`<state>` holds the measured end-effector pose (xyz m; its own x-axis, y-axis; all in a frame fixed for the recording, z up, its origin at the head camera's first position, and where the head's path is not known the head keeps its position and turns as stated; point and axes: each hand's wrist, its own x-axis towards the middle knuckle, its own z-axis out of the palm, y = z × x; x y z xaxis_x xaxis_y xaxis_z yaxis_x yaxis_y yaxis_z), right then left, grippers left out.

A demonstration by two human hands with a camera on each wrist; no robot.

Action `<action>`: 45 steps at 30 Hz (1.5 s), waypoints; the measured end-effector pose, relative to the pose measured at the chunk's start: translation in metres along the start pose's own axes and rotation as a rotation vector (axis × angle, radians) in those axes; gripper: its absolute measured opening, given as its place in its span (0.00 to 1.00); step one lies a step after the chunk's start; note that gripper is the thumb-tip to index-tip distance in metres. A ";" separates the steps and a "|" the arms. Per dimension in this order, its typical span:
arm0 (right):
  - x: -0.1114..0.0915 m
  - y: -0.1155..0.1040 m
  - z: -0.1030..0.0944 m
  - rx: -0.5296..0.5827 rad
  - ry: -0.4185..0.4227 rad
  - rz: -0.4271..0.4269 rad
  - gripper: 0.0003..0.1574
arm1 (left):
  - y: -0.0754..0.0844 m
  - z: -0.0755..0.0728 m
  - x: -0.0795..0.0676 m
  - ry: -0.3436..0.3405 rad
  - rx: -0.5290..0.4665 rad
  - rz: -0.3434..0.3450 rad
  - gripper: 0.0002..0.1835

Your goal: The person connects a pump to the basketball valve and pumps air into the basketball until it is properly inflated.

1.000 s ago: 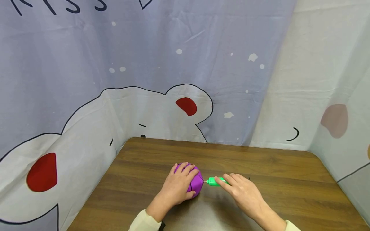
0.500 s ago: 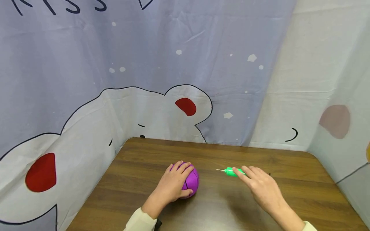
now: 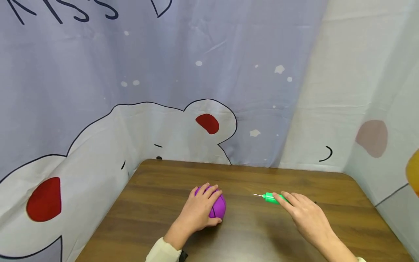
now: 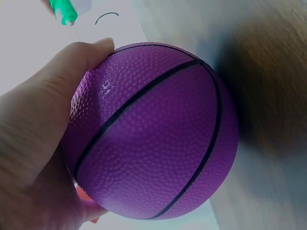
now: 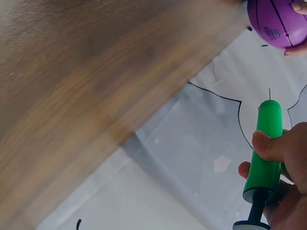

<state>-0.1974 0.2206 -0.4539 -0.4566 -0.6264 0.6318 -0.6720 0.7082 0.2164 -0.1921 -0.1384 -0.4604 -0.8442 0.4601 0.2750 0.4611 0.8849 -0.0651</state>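
Observation:
A small purple basketball (image 3: 218, 207) with black seam lines is at the middle of the table, close over the wood. My left hand (image 3: 198, 211) grips it from the left and above, with the thumb (image 4: 81, 57) along one side. In my right hand (image 3: 304, 214) I hold a green ball pump (image 5: 266, 143), thumb and fingers wrapped round its barrel. Its thin needle (image 3: 258, 195) points left at the ball with a gap between them. The right wrist view shows the pump's black plunger rod (image 5: 257, 206) drawn out, ending in a round handle (image 5: 251, 225).
The brown wooden table (image 3: 157, 189) spreads beneath both hands. Behind it and at both sides hangs a cloth backdrop (image 3: 163, 65) printed with white bear shapes. Both hands throw soft shadows on the wood.
The needle was at the ball's right side a second ago. The right hand has pulled the pump away to the right, while the left hand has kept its hold on the ball.

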 end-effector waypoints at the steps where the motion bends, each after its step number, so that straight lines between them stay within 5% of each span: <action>1: -0.001 0.001 -0.001 0.002 0.000 0.001 0.51 | -0.001 0.000 0.000 0.005 -0.009 -0.003 0.48; 25: -0.024 0.026 -0.010 0.026 0.010 0.110 0.54 | -0.007 -0.002 -0.002 -0.011 -0.109 -0.039 0.47; 33: -0.031 0.029 -0.006 0.033 0.019 0.150 0.48 | -0.006 -0.003 -0.004 -0.016 -0.115 -0.040 0.48; 39: -0.036 0.026 -0.001 0.040 -0.008 0.203 0.23 | -0.005 -0.003 -0.004 -0.014 -0.108 -0.040 0.49; 43: -0.040 0.025 0.002 0.042 -0.055 0.228 0.25 | -0.005 -0.003 -0.005 0.005 -0.105 -0.036 0.49; 45: -0.042 0.024 0.003 0.044 -0.085 0.240 0.37 | -0.006 -0.003 -0.005 0.012 -0.108 -0.036 0.50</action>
<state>-0.1967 0.2630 -0.4777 -0.6524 -0.4682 0.5960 -0.5621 0.8264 0.0339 -0.1896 -0.1459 -0.4585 -0.8579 0.4265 0.2865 0.4576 0.8878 0.0486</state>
